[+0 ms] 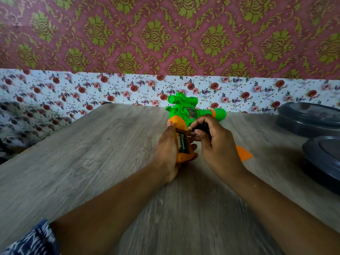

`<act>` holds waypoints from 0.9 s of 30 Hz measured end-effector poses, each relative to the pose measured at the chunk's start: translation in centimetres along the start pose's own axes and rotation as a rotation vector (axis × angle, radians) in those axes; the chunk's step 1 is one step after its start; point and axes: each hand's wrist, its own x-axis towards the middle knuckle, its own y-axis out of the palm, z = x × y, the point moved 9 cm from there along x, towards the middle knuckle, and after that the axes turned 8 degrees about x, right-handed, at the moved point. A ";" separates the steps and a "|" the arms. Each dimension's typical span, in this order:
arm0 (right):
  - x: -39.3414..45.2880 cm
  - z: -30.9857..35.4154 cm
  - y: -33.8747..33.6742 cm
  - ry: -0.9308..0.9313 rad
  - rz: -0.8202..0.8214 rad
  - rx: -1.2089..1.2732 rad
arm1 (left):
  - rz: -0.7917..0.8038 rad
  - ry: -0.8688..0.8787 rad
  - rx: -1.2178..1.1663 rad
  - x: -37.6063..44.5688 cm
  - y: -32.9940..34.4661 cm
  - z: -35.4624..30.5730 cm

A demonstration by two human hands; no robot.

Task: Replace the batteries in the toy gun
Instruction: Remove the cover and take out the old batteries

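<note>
The toy gun (pixel 185 115) is standing near the far edge of the tabletop (pixel 92 162), about midway along it, green body up and barrel pointing toward the right edge. Its orange grip is facing the person, and the battery compartment (pixel 183 142) in the grip is lying open, with what looks like a green-labelled cell sitting inside; the blur is hiding how many cells are there.

The left hand (pixel 166 150) is wrapping around the grip from the left, fingers curled behind it and steadying the toy. The right hand (pixel 211 142) is closing its fingers around a small dark object (pixel 201 128), possibly a battery or a tool, and holding it just beside the upper end of the compartment. An orange cover (pixel 244 153), probably the compartment's lid, is lying flat on the tabletop just right of that hand.

By the look of it, the cell-swapping step is under way. The next move is calling for careful alignment at the compartment while the left hand is keeping the grip from tipping.

Two dark grey lids (pixel 311 118) are resting at the right edge.
</note>
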 end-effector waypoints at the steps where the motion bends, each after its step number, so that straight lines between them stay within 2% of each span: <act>1: 0.0 -0.1 0.1 0.003 0.005 -0.006 | -0.001 0.000 0.003 0.0 -0.1 0.0; 15: -0.4 -0.8 -0.5 0.061 -0.057 0.058 | 0.013 0.027 0.060 -0.5 0.2 -0.4; 21: -0.7 -0.9 -0.7 0.075 -0.051 0.024 | 0.016 0.033 0.088 -1.1 0.5 -0.6; 27: -0.8 -0.2 -0.4 0.013 -0.021 -0.063 | -0.010 0.047 0.117 -1.0 0.3 -0.6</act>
